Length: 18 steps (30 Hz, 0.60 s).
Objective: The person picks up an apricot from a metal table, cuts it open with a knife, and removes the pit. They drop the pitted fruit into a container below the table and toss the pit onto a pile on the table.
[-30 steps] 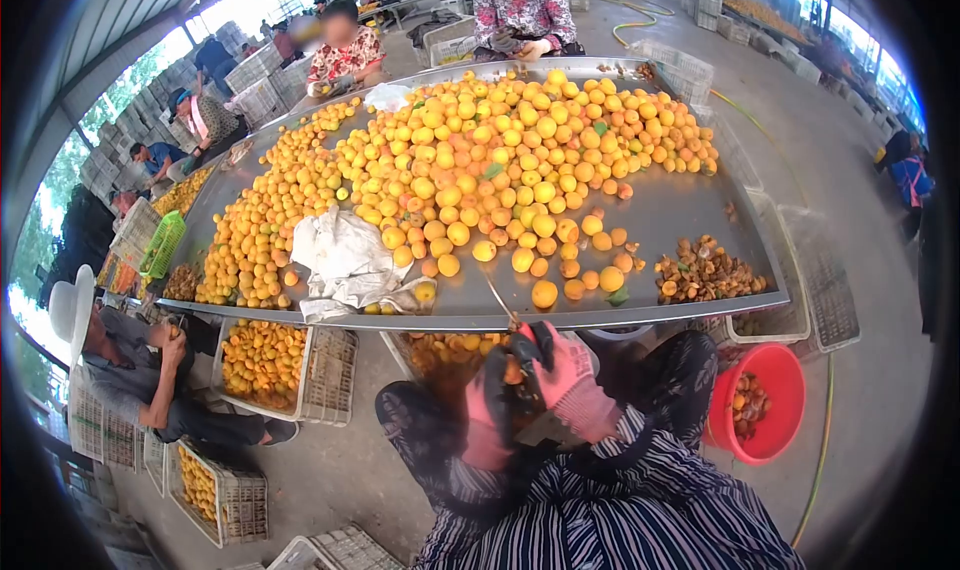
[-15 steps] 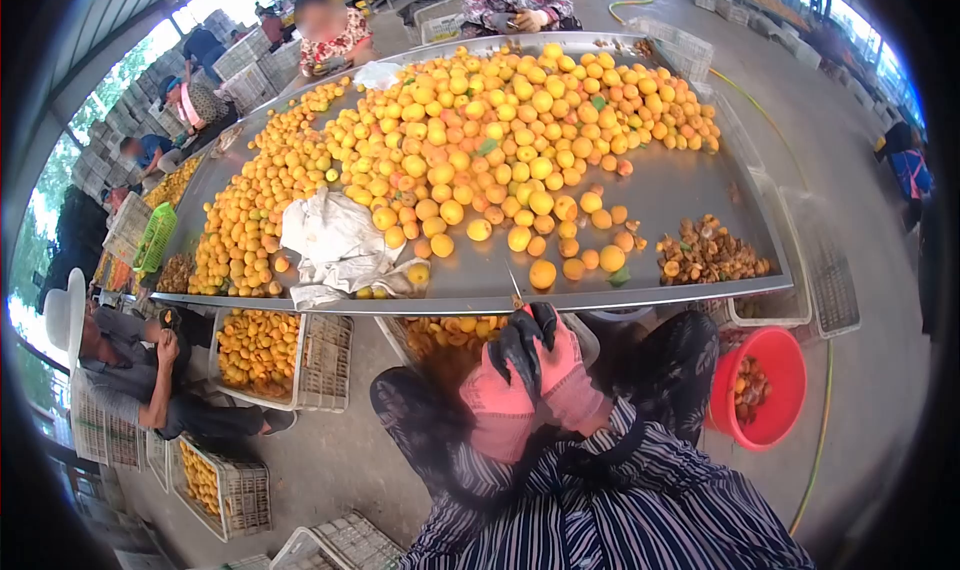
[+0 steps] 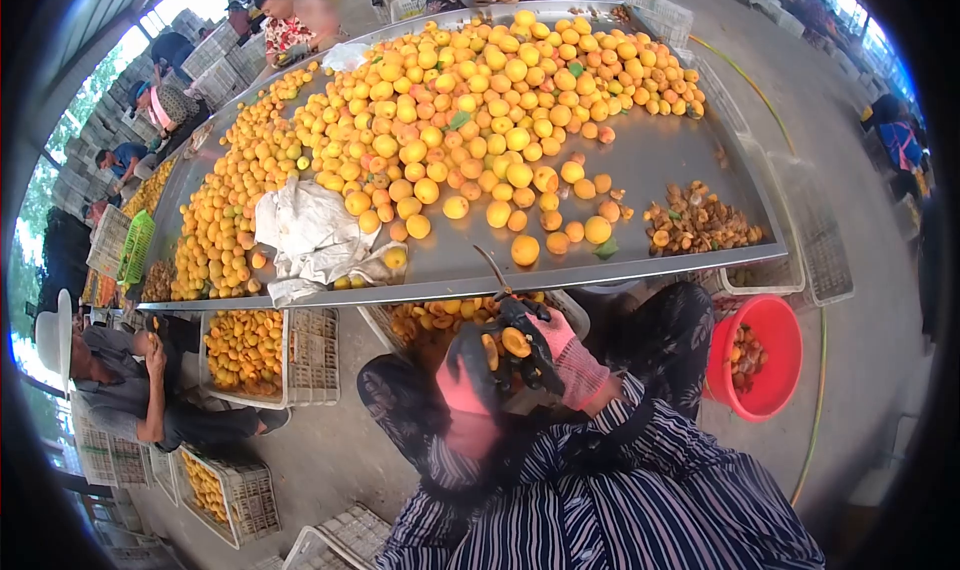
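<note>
In pink gloves with black palms, both of my hands are near the table's front edge, above a crate of cut apricots (image 3: 440,315). My right hand (image 3: 550,345) is closed round a knife (image 3: 492,266) whose curved blade points up and left. Cut apricot halves (image 3: 514,342) show their hollow insides between the hands; the halves rest against the dark fingers. Motion blurs my left hand (image 3: 465,370), on the left of the halves, and its finger grip is unclear.
Whole apricots (image 3: 480,120) cover much of the metal table (image 3: 640,150), with a white cloth (image 3: 310,232) and discarded pieces (image 3: 700,220) on it. A red bucket (image 3: 775,370) stands right of my knees. Crates (image 3: 310,355) and a co-worker (image 3: 120,380) are at left; others sit behind.
My hands, closed together before, have moved apart, and the apricot halves now show between them. The knife's blade leans further left. The whole view has shifted slightly.
</note>
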### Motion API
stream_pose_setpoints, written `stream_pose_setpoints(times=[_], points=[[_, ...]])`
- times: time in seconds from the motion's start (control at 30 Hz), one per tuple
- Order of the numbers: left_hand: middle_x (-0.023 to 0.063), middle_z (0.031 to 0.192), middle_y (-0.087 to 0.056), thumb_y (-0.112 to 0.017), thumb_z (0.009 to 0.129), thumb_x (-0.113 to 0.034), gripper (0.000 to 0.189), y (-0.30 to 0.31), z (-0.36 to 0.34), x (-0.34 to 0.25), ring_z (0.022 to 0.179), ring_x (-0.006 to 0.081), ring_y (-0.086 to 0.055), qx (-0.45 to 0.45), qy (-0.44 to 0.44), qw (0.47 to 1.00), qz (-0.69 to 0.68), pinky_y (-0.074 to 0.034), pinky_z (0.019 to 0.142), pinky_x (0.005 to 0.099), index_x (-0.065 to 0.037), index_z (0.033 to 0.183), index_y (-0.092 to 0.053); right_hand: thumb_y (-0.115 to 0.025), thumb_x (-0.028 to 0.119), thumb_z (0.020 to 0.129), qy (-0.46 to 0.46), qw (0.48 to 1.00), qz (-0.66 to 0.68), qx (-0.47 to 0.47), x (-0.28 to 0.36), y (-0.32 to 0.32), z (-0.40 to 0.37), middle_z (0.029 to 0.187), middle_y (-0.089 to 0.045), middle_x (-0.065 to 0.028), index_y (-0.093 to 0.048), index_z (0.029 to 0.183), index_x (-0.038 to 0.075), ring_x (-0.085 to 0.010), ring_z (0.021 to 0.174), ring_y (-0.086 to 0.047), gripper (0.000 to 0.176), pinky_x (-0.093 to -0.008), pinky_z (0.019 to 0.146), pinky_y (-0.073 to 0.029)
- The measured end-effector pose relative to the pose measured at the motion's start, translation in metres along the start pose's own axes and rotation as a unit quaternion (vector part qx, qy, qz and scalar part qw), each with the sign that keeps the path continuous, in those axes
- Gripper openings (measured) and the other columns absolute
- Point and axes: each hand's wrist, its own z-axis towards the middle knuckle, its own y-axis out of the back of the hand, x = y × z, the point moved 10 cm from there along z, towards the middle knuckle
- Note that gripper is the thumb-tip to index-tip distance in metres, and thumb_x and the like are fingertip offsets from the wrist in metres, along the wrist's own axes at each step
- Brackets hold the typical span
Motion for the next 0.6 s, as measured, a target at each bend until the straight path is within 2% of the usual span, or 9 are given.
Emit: stream_pose_setpoints(times=[0.07,0.1,0.2,0.23,0.37,0.47,0.5,0.53,0.6], points=[[0.0086,0.095,-0.066,-0.045,0.095,-0.019,0.027,-0.001,-0.003,0.011,0.086,0.0156,-0.063,-0.002,0.116,0.982,-0.147,-0.051,0.075,0.0283,0.003,0.109,-0.053,-0.038,0.033,0.091,-0.128,0.991,0.032,0.032,-0.032,-0.009,0.005,0.138,-0.039,-0.0042,-0.032,0.139,0.011,-0.0193,0.126,-0.037,0.052,-0.0347,0.104,-0.028],[0.0072,0.094,-0.065,-0.040,0.098,-0.024,0.031,0.006,-0.005,-0.004,0.085,0.0160,-0.063,-0.010,0.020,1.000,0.018,-0.051,0.074,0.0272,0.003,0.108,-0.053,-0.035,0.034,0.094,-0.191,0.862,0.465,-0.059,-0.058,-0.026,0.008,0.134,-0.042,-0.0096,-0.034,0.137,0.006,-0.0214,0.124,-0.039,0.051,-0.0364,0.105,-0.030],[0.0072,0.093,-0.065,-0.036,0.099,-0.026,0.035,0.013,-0.008,0.015,0.085,0.0164,-0.063,0.005,0.077,0.993,-0.094,-0.051,0.076,0.0285,0.003,0.108,-0.052,-0.031,0.033,0.097,-0.130,0.925,0.356,-0.031,-0.073,-0.027,0.023,0.129,-0.047,-0.0146,-0.039,0.133,0.001,-0.0237,0.119,-0.045,0.049,-0.0370,0.103,-0.035],[0.0072,0.093,-0.065,-0.036,0.099,-0.026,0.035,0.017,-0.009,0.014,0.085,0.0164,-0.063,-0.001,0.076,0.993,-0.092,-0.051,0.076,0.0285,0.003,0.108,-0.052,-0.037,0.023,0.097,-0.083,0.964,0.246,-0.054,-0.033,-0.013,0.016,0.120,-0.055,-0.0145,-0.042,0.130,-0.001,-0.0259,0.108,-0.054,0.041,-0.0368,0.098,-0.042],[0.0112,0.105,-0.060,-0.041,0.097,-0.024,0.034,0.019,-0.007,0.005,0.090,0.0182,-0.061,-0.021,0.088,0.969,-0.231,-0.051,0.081,0.0313,0.002,0.117,-0.046,-0.047,0.011,0.093,-0.071,0.962,0.263,-0.018,-0.047,-0.024,0.035,0.114,-0.060,-0.0122,-0.044,0.129,0.000,-0.0287,0.098,-0.060,0.038,-0.0386,0.094,-0.046],[0.0134,0.114,-0.056,-0.045,0.095,-0.023,0.037,0.020,-0.003,0.005,0.096,0.0207,-0.060,-0.019,0.096,0.937,-0.334,-0.050,0.085,0.0330,0.001,0.123,-0.041,-0.052,0.005,0.089,-0.110,0.908,0.403,-0.024,-0.051,-0.032,0.036,0.111,-0.062,-0.0115,-0.042,0.129,-0.001,-0.0293,0.097,-0.061,0.042,-0.0401,0.092,-0.046],[0.0143,0.118,-0.054,-0.047,0.094,-0.021,0.039,0.019,-0.002,0.010,0.099,0.0223,-0.059,-0.013,0.119,0.908,-0.402,-0.049,0.086,0.0338,0.000,0.126,-0.039,-0.053,0.007,0.088,-0.061,0.994,0.067,-0.053,-0.001,-0.012,0.026,0.104,-0.063,-0.0116,-0.045,0.127,0.000,-0.0241,0.094,-0.062,0.040,-0.0337,0.086,-0.047],[0.0143,0.118,-0.054,-0.047,0.094,-0.021,0.039,0.024,-0.002,0.018,0.099,0.0223,-0.059,-0.013,0.117,0.908,-0.402,-0.049,0.086,0.0338,0.000,0.126,-0.039,-0.054,0.008,0.087,-0.005,0.958,-0.278,-0.077,0.047,-0.003,0.017,0.098,-0.064,-0.0117,-0.048,0.125,0.002,-0.0188,0.090,-0.063,0.039,-0.0272,0.079,-0.048],[0.0141,0.119,-0.054,-0.048,0.093,-0.026,0.043,0.021,0.002,0.015,0.100,0.0224,-0.059,0.067,0.081,0.985,-0.134,-0.051,0.085,0.0357,-0.001,0.128,-0.040,-0.055,0.009,0.084,-0.034,0.943,-0.324,-0.068,0.057,0.003,0.014,0.105,-0.062,-0.0166,-0.040,0.132,0.003,-0.0212,0.102,-0.060,0.050,-0.0291,0.088,-0.046]])
